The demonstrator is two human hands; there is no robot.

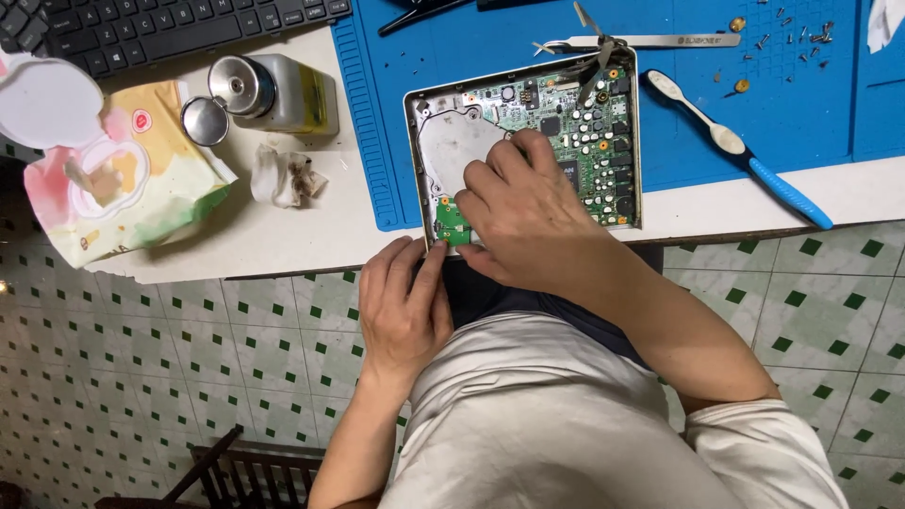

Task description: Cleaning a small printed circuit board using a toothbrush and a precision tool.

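Note:
An opened electronic device (584, 113) with a green circuit board and a silver metal plate (452, 146) lies on a blue work mat (471, 47) at the table's near edge. My right hand (528, 212) rests flat over the lower middle of the board, fingers spread on the plate and board. My left hand (403, 306) sits below the table edge, its fingertips pressed against the device's lower left corner by a small green board (451, 221). Neither hand lifts anything.
Tweezers (650, 41), loose screws (797, 33) and a blue-handled toothbrush (745, 155) lie on the mat. A metal-capped bottle (278, 94), a crumpled stained tissue (287, 177), a wet-wipe pack (113, 179) and a keyboard (160, 24) occupy the left. Tiled floor below.

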